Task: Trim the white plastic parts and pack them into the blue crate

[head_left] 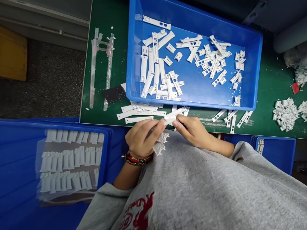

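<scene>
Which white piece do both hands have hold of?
The white piece at the near edge of the green table, pinched between left hand and right hand; those in the blue bin lie loose, untouched.

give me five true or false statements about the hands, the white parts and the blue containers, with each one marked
1. The left hand and right hand both hold one white plastic part. True.
2. Red, yellow and black bracelets are on the right wrist. False: they are on the left.
3. Loose white plastic pieces lie in the large blue plastic tray. True.
4. Flat white pieces in the blue plastic bin at lower left lie in one heap. False: they are laid in three rows.
5. Small white parts are piled on the green tabletop at the picture's right. True.
</scene>
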Demonstrator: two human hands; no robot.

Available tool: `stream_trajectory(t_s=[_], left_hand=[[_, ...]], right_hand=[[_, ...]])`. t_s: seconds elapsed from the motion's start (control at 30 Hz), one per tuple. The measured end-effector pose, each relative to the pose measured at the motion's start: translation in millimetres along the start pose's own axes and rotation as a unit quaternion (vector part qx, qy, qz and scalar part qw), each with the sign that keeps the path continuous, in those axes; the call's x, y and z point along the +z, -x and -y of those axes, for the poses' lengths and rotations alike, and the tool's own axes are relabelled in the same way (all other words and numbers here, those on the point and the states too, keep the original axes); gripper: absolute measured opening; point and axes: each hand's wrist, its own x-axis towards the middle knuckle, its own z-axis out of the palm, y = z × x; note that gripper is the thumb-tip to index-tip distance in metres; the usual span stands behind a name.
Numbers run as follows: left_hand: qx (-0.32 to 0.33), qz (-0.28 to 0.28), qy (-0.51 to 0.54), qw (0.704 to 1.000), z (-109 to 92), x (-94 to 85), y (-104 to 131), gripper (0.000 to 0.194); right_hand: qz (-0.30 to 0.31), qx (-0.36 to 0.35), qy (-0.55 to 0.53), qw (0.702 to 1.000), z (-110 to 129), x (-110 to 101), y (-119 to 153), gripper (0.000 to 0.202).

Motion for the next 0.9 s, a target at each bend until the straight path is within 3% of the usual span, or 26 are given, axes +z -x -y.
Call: stream_trajectory(t_s=[0.23, 0.3, 0.37, 0.47, 0.57, 0.63, 0.73, 0.8, 0.9], left_hand=[[0.209, -0.096, -0.089, 0.969, 13.0, 12.0, 3.2, 0.011], [0.219, -0.084, -0.073, 0.969, 14.3, 12.9, 2.2, 0.014], [0.179, -0.015, -0.03, 0.983, 13.3, 13.8, 0.9, 0.013], [0.057, 0.092, 0.076, 0.991, 10.7, 16.7, -0.7, 0.015], [-0.093, 0.056, 0.175, 0.979, 12.1, 19.8, -2.2, 0.024], [-0.188, 0.034, 0.247, 0.95, 15.1, 20.5, -3.4, 0.028], [-0.308, 0.098, 0.363, 0.874, 17.7, 19.6, -5.8, 0.022], [-0.337, 0.136, 0.41, 0.837, 17.4, 19.2, -7.4, 0.023], [-0.316, 0.151, 0.482, 0.803, 16.1, 20.2, -7.9, 0.03]], right_hand=[[0.029, 0.007, -0.02, 0.999, -7.4, 6.6, 3.6, 0.033], [0.0, 0.032, -0.026, 0.999, -12.3, 8.3, 4.8, 0.029], [-0.03, 0.045, -0.038, 0.998, -17.6, 9.3, 5.2, 0.032], [-0.045, 0.041, -0.041, 0.997, -26.3, 8.3, 5.0, 0.025], [-0.063, 0.08, -0.02, 0.995, -40.5, 5.1, 4.8, 0.024], [-0.073, 0.12, 0.005, 0.99, -53.9, 4.0, 4.9, 0.026], [-0.03, 0.166, 0.088, 0.982, -72.6, 5.0, 5.3, 0.029], [0.02, 0.195, 0.174, 0.965, -78.6, 6.1, 5.7, 0.037], [0.065, 0.225, 0.266, 0.935, -75.7, 5.1, 6.9, 0.043]])
